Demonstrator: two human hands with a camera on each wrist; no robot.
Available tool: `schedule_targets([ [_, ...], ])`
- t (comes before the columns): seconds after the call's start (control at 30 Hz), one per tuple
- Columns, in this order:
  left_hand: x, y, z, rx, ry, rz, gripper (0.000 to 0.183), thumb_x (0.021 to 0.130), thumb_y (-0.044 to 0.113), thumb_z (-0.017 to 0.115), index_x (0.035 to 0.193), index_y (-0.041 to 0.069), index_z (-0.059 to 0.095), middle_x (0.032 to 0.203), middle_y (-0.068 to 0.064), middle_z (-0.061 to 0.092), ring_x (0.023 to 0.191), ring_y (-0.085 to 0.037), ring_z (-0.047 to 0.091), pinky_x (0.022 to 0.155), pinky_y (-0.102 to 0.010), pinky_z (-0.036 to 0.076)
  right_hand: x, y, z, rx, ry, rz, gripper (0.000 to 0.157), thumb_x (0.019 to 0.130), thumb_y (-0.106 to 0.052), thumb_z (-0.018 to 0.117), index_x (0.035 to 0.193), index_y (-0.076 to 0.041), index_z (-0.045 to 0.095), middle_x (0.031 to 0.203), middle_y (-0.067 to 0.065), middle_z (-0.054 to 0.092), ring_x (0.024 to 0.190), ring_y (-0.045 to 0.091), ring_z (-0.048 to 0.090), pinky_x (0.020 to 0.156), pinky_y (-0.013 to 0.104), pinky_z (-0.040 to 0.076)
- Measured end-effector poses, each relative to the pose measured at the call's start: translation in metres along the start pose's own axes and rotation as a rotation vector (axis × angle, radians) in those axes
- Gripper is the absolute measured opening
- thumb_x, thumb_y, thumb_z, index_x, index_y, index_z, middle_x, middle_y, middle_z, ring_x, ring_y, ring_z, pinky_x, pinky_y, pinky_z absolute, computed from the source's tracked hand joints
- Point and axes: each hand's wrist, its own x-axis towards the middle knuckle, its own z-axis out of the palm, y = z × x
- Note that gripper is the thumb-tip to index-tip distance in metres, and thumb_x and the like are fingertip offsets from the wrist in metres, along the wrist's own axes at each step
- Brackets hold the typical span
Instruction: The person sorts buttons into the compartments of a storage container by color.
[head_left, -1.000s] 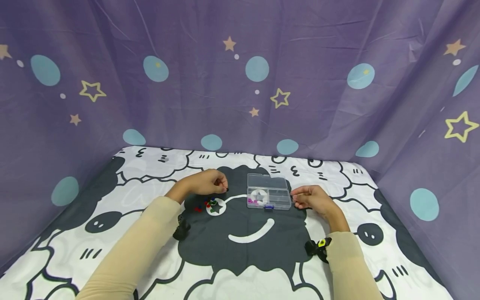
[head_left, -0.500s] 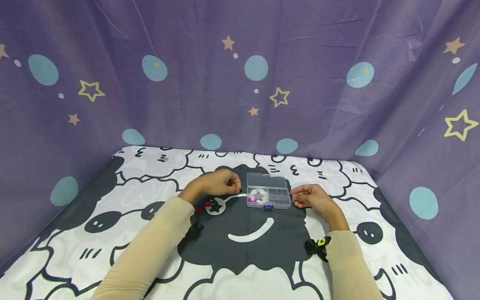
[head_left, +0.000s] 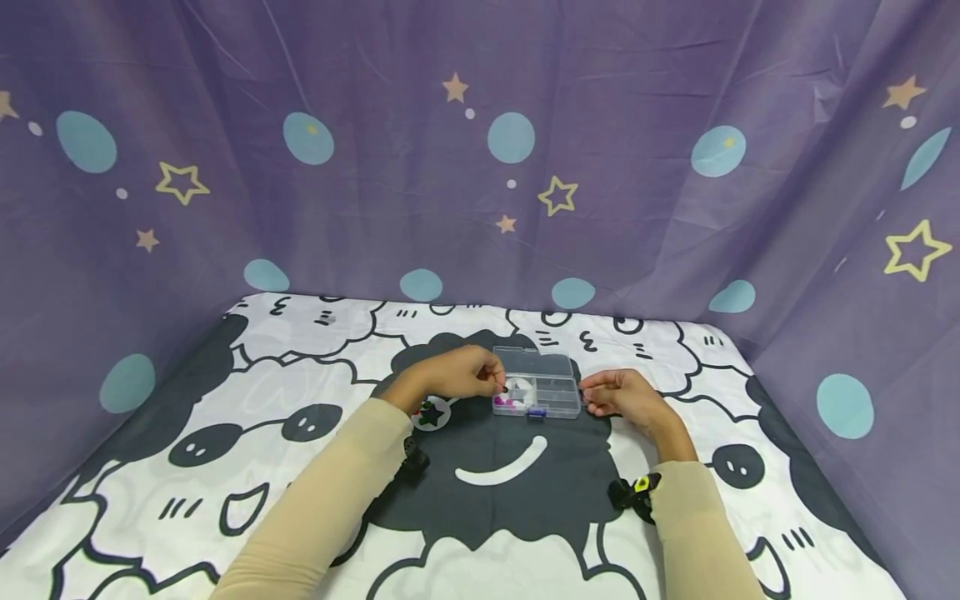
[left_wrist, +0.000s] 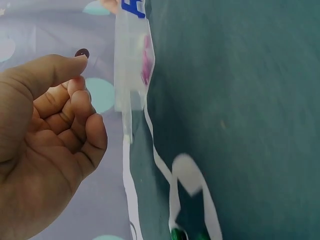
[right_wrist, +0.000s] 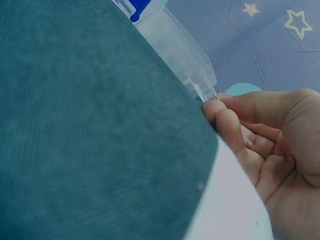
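My left hand [head_left: 468,372] is over the left end of a clear plastic compartment box [head_left: 558,402]. Between thumb and fingertip it pinches a small dark button [left_wrist: 82,52], seen in the left wrist view. The box lies with its lid [head_left: 532,362] folded back and a blue latch [head_left: 537,413] at the front. Several pink pieces [head_left: 504,402] sit in its left front compartment. At the box's right end, my right hand [head_left: 626,404] pinches a clear corner between thumb and fingers, as the right wrist view shows.
Left of the box, small green and red pieces [head_left: 422,408] lie on the printed cloth [head_left: 495,492], partly hidden by my left wrist. A purple curtain [head_left: 420,225] hangs behind and at both sides.
My left hand has moved right with the dark button, from near the loose pieces to the box's left end. The right hand has stayed at the box.
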Motion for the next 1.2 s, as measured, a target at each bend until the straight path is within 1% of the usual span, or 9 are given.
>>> schedule_targets([
  [0.2, 0.012, 0.005, 0.007, -0.005, -0.012, 0.009, 0.010, 0.100, 0.008, 0.062, 0.099, 0.005, 0.071, 0.087, -0.009, 0.069, 0.066, -0.009, 0.051, 0.063, -0.025, 0.044, 0.001, 0.001, 0.001, -0.006, 0.007, 0.003, 0.029, 0.096, 0.004, 0.063, 0.122, 0.017, 0.061, 0.086, 0.007, 0.072, 0.069, 0.010, 0.066, 0.065, 0.025, 0.058],
  [0.4, 0.024, 0.010, 0.013, -0.020, -0.021, 0.022, 0.008, 0.098, 0.004, 0.062, 0.097, 0.004, 0.070, 0.081, -0.003, 0.067, 0.065, -0.007, 0.053, 0.062, -0.024, 0.046, 0.001, 0.002, 0.002, -0.006, 0.020, 0.022, 0.026, 0.096, 0.005, 0.063, 0.120, 0.015, 0.063, 0.087, 0.007, 0.072, 0.070, 0.010, 0.067, 0.066, 0.026, 0.058],
  [0.5, 0.029, 0.013, 0.016, -0.028, -0.029, 0.032, 0.008, 0.098, 0.003, 0.061, 0.098, 0.004, 0.069, 0.080, -0.001, 0.066, 0.065, -0.007, 0.054, 0.062, -0.023, 0.047, 0.001, 0.002, 0.001, -0.012, 0.016, 0.017, 0.027, 0.096, 0.004, 0.063, 0.121, 0.015, 0.062, 0.088, 0.008, 0.072, 0.070, 0.010, 0.067, 0.066, 0.026, 0.058],
  [0.6, 0.032, 0.017, 0.017, -0.017, -0.032, 0.036, 0.009, 0.098, 0.003, 0.061, 0.098, 0.004, 0.070, 0.079, 0.001, 0.065, 0.062, -0.007, 0.052, 0.061, -0.023, 0.045, 0.001, 0.002, 0.001, -0.015, 0.019, 0.018, 0.028, 0.096, 0.004, 0.063, 0.122, 0.015, 0.061, 0.087, 0.008, 0.072, 0.070, 0.010, 0.067, 0.066, 0.026, 0.058],
  [0.73, 0.038, 0.020, 0.020, -0.014, -0.038, 0.023, 0.009, 0.098, 0.005, 0.061, 0.100, 0.003, 0.070, 0.079, 0.001, 0.065, 0.061, -0.007, 0.049, 0.060, -0.023, 0.044, 0.000, 0.001, 0.002, -0.018, 0.021, 0.023, 0.029, 0.097, 0.003, 0.064, 0.123, 0.015, 0.061, 0.088, 0.008, 0.072, 0.070, 0.010, 0.067, 0.066, 0.026, 0.058],
  [0.83, 0.043, 0.019, 0.022, 0.004, -0.031, 0.029, 0.009, 0.098, 0.005, 0.062, 0.099, 0.004, 0.070, 0.079, 0.003, 0.064, 0.060, -0.006, 0.049, 0.060, -0.023, 0.044, 0.000, 0.000, 0.002, -0.019, 0.021, 0.023, 0.029, 0.096, 0.003, 0.064, 0.123, 0.015, 0.061, 0.087, 0.007, 0.072, 0.070, 0.010, 0.067, 0.066, 0.026, 0.058],
  [1.0, 0.049, 0.021, 0.026, 0.057, 0.001, 0.049, 0.008, 0.096, 0.003, 0.063, 0.095, 0.004, 0.071, 0.078, 0.004, 0.063, 0.061, -0.005, 0.050, 0.062, -0.021, 0.045, 0.000, -0.001, 0.001, -0.023, 0.014, 0.010, 0.029, 0.097, 0.003, 0.063, 0.122, 0.016, 0.060, 0.086, 0.007, 0.072, 0.070, 0.010, 0.067, 0.066, 0.025, 0.058],
  [1.1, 0.050, 0.023, 0.027, 0.069, 0.014, 0.029, 0.008, 0.095, 0.002, 0.064, 0.094, 0.004, 0.072, 0.078, 0.004, 0.064, 0.063, -0.005, 0.051, 0.063, -0.021, 0.046, 0.000, -0.001, 0.000, -0.025, 0.009, 0.006, 0.029, 0.097, 0.003, 0.063, 0.123, 0.016, 0.060, 0.086, 0.006, 0.072, 0.070, 0.009, 0.067, 0.066, 0.025, 0.058],
  [1.2, 0.051, 0.024, 0.028, 0.061, 0.018, 0.002, 0.009, 0.095, 0.002, 0.064, 0.093, 0.005, 0.072, 0.078, 0.003, 0.064, 0.064, -0.006, 0.052, 0.064, -0.022, 0.046, 0.000, -0.001, 0.001, -0.028, 0.008, 0.007, 0.029, 0.097, 0.003, 0.063, 0.123, 0.016, 0.060, 0.086, 0.006, 0.072, 0.070, 0.009, 0.067, 0.066, 0.026, 0.058],
])
